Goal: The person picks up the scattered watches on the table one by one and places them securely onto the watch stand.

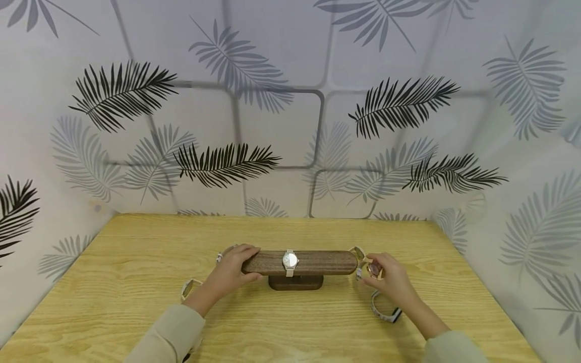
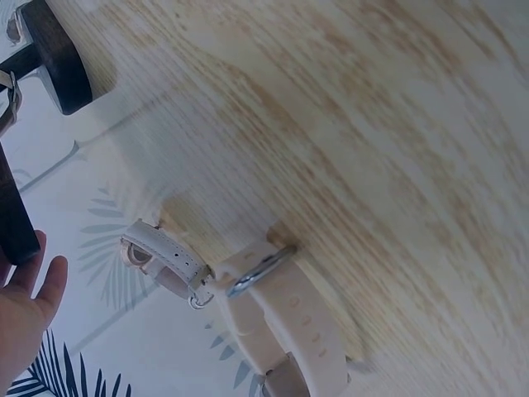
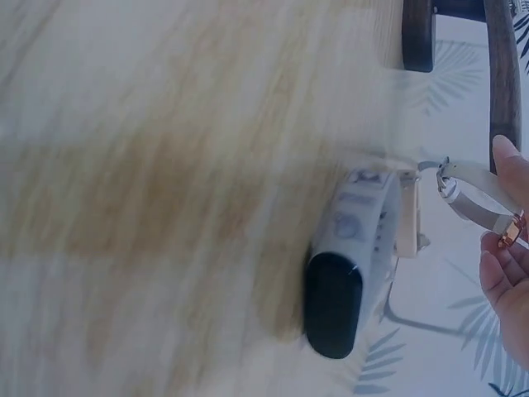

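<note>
A dark wooden watch stand (image 1: 327, 262) with a horizontal bar carries a light-strapped watch (image 1: 290, 260) around its middle. My left hand (image 1: 232, 266) grips the bar's left end, thumb in front and fingers over the top. Beside the right end, my right hand (image 1: 394, 280) pinches a wristwatch (image 3: 475, 207) with a pale strap and rose-gold case. Its strap forms a closed loop close to the bar's tip. Below the right hand lies a patterned fitness band (image 1: 385, 313) with a black face, also large in the right wrist view.
Another watch (image 1: 359, 253) sits behind the bar's right end. On the left, a cream-strapped watch (image 1: 188, 289) stands by my left wrist, and a smaller white-strapped watch (image 2: 165, 258) lies beyond it. A leaf-patterned backdrop (image 1: 281, 126) rises behind the wooden tabletop (image 1: 281, 327).
</note>
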Available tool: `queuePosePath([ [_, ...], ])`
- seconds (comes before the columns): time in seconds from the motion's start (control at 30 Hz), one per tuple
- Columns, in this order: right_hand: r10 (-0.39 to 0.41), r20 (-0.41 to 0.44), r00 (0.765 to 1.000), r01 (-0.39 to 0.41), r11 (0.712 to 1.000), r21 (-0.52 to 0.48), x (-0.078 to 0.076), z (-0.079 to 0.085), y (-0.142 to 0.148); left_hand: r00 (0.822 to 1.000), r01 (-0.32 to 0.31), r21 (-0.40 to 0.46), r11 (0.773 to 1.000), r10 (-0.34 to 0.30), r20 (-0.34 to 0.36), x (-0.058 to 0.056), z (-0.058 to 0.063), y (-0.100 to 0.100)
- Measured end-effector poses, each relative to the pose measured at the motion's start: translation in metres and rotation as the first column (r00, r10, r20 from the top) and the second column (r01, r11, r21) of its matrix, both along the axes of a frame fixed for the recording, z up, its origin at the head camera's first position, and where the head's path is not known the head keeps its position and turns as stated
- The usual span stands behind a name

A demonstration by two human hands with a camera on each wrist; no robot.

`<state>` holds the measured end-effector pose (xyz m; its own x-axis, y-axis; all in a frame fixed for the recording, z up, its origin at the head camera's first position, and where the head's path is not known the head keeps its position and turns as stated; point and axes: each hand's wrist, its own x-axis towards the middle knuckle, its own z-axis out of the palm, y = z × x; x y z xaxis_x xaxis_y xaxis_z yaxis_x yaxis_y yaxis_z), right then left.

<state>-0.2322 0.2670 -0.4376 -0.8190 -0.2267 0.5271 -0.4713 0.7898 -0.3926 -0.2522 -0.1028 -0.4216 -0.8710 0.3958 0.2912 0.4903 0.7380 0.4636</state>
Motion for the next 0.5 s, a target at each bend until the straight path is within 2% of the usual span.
queuePosePath([
  [0.17,0.008,-0.034,0.999,-0.008,1.000,0.006,-0.005,0.005,-0.011,1.000,0.001,0.005,1.000,-0.001,-0.001,0.000,0.001,0.000],
  [0.5,0.035,-0.017,0.999,-0.034,0.999,0.039,-0.011,0.012,-0.025,1.000,0.010,0.020,1.000,-0.010,0.008,0.000,0.000,0.000],
])
